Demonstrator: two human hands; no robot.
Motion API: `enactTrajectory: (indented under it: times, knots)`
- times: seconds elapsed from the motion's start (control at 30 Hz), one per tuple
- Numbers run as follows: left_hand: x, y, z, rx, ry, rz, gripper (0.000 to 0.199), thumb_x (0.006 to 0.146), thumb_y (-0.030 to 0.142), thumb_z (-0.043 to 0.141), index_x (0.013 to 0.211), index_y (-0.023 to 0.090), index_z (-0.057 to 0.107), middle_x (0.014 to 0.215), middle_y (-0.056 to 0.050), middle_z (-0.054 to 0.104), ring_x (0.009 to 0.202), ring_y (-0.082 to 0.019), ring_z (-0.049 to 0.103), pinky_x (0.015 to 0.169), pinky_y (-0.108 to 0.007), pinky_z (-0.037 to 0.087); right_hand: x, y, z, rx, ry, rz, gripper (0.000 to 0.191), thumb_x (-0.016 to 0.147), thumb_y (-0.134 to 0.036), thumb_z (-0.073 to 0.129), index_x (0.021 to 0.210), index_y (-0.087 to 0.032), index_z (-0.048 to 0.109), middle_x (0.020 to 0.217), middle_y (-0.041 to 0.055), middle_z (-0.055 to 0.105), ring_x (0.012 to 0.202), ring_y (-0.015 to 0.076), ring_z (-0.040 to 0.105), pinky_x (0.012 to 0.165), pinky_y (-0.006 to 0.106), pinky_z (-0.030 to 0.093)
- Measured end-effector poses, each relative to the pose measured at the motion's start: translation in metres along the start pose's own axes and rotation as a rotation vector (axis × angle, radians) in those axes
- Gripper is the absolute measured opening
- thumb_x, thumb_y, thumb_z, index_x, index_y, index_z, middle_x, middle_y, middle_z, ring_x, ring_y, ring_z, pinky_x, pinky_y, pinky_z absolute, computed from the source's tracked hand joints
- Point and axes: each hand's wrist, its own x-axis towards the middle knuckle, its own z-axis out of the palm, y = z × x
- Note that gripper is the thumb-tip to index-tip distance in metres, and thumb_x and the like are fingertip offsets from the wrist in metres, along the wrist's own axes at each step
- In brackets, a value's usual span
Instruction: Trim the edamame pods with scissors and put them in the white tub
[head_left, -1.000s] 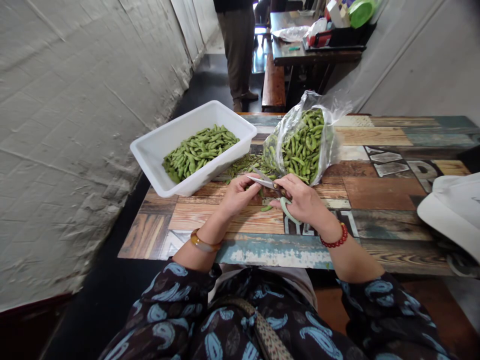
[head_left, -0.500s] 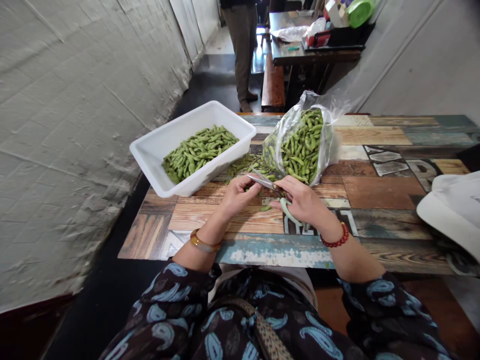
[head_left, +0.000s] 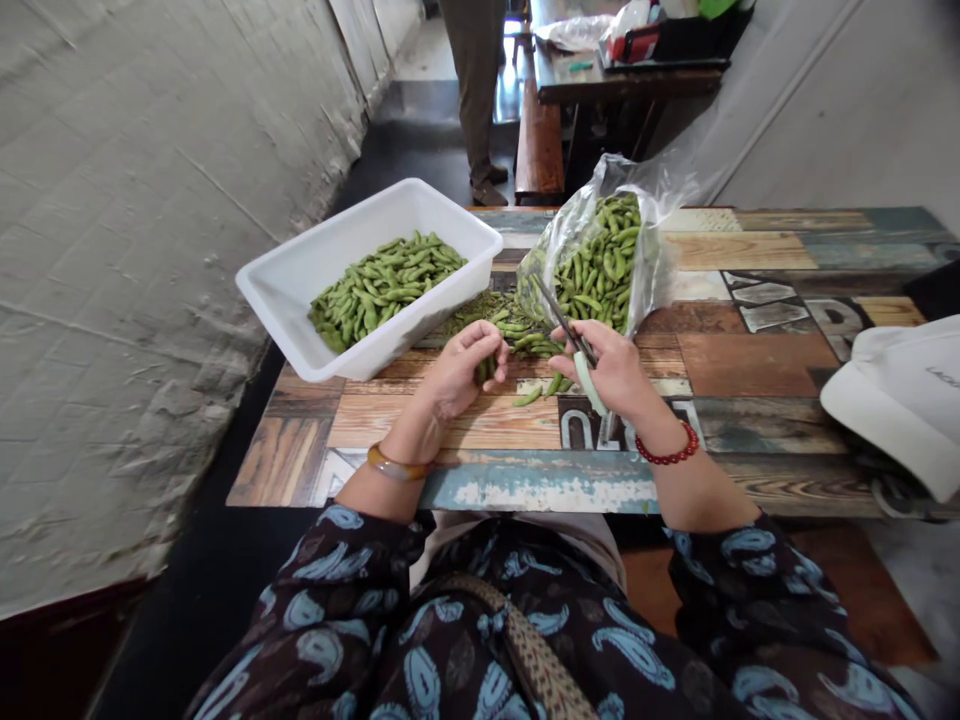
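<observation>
My left hand (head_left: 466, 372) is curled closed over the table, with green edamame pods (head_left: 487, 370) partly showing under its fingers. In my right hand (head_left: 609, 368) is a pair of scissors (head_left: 586, 380) with pale green handles, its blades pointing up and left. Behind my right hand a clear plastic bag (head_left: 547, 258) lies open, full of pods. A white plastic tub (head_left: 281, 318) at the left holds a heap of edamame (head_left: 386, 290). Loose pods and trimmings (head_left: 517, 328) lie between tub and bag, and a single pod (head_left: 528, 397) rests between my hands.
The patchwork wood-pattern table (head_left: 750, 370) runs to the right, where a white cap (head_left: 900, 390) lies. A rough wall (head_left: 135, 200) borders the left side. Beyond stand a person's legs (head_left: 476, 95), a wooden bench (head_left: 538, 140) and another table (head_left: 630, 85) with items on it.
My hands have moved apart. The scissors have swung from pointing left at my left hand to pointing up, away from it. The whole view has shifted slightly.
</observation>
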Motion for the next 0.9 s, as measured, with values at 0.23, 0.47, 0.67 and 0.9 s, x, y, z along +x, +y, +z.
enactTrajectory:
  times: [0.23, 0.47, 0.67, 0.9]
  knots:
    - [0.002, -0.019, 0.011, 0.928, -0.087, 0.236, 0.017, 0.069, 0.030, 0.078, 0.071, 0.017, 0.067, 0.062, -0.001, 0.055, 0.059, -0.014, 0.049, 0.058, -0.025, 0.032, 0.001, 0.000, 0.000, 0.001, 0.004, 0.003, 0.031, 0.084, -0.041, 0.069, 0.106, -0.020, 0.067, 0.097, 0.0085, 0.068, 0.090, 0.0241, 0.064, 0.082, 0.040, 0.053]
    - [0.003, -0.013, 0.007, 0.934, -0.092, 0.231, 0.009, 0.075, 0.022, 0.069, 0.071, 0.017, 0.063, 0.069, -0.002, 0.059, 0.065, -0.014, 0.052, 0.063, -0.025, 0.035, 0.000, 0.003, 0.004, -0.002, -0.002, -0.028, 0.035, 0.085, -0.045, 0.068, 0.107, -0.019, 0.066, 0.099, 0.0097, 0.067, 0.091, 0.0242, 0.065, 0.082, 0.040, 0.054]
    - [-0.003, 0.004, 0.003, 0.196, 0.031, 0.087, 0.027, 0.079, 0.040, 0.069, 0.083, 0.017, 0.055, 0.072, 0.001, 0.063, 0.047, -0.005, 0.038, 0.044, -0.020, 0.026, -0.002, 0.000, 0.002, -0.005, -0.085, -0.078, 0.034, 0.086, -0.043, 0.067, 0.110, -0.020, 0.062, 0.097, 0.0083, 0.064, 0.087, 0.0232, 0.062, 0.080, 0.040, 0.053]
    - [-0.003, 0.000, 0.001, 0.057, 0.102, 0.080, 0.033, 0.070, 0.043, 0.079, 0.081, 0.015, 0.064, 0.064, 0.001, 0.061, 0.043, -0.004, 0.035, 0.041, -0.019, 0.023, -0.004, -0.002, 0.002, -0.018, -0.233, -0.141, 0.035, 0.084, -0.041, 0.069, 0.110, -0.020, 0.058, 0.090, 0.0045, 0.056, 0.075, 0.0186, 0.054, 0.071, 0.035, 0.050]
